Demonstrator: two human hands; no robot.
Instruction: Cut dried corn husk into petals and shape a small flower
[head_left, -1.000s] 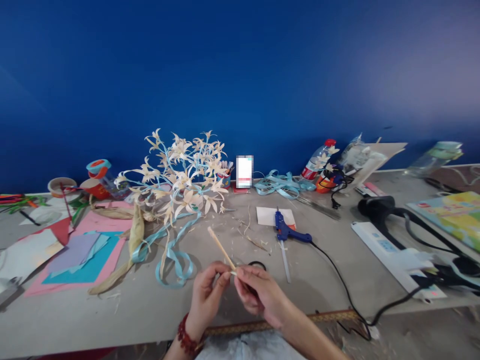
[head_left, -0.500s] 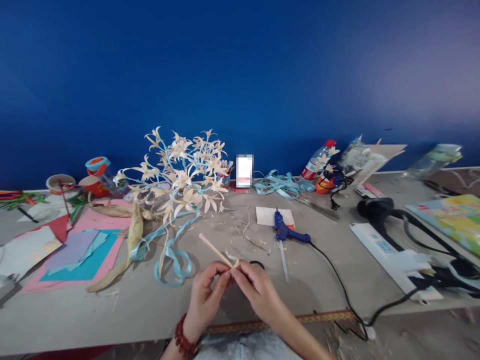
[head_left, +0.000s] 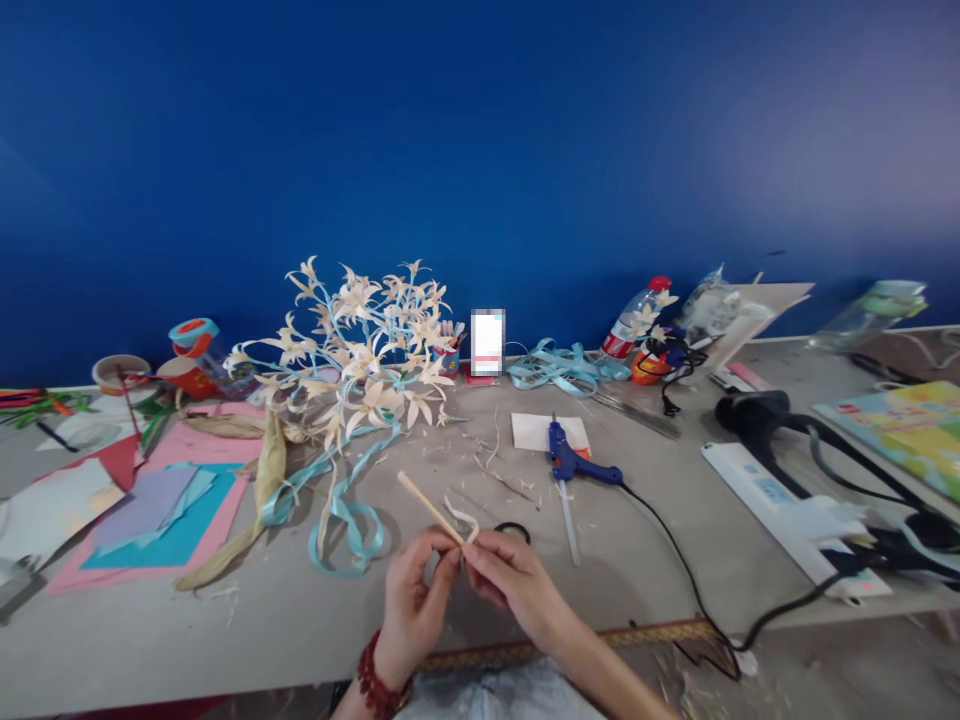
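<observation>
Both hands meet low in the middle of the table. My left hand (head_left: pixel 414 598), with a red bead bracelet at the wrist, pinches the near end of a thin pale stick (head_left: pixel 429 507) that points up and to the left. My right hand (head_left: pixel 511 583) is closed on a small curled pale strip (head_left: pixel 463 520) at the stick's near end. Behind my right hand, black scissor handles (head_left: pixel 513 529) lie on the table.
A spray of pale husk flowers (head_left: pixel 360 355) with light-blue ribbon stands behind. A blue glue gun (head_left: pixel 571 461) with a black cord lies to the right, coloured paper sheets (head_left: pixel 157 505) to the left, a white power strip (head_left: pixel 780 505) at far right.
The stick's far end has swung down and leftward. The pale strip now curls out above my fingers. Both hands stay in about the same place.
</observation>
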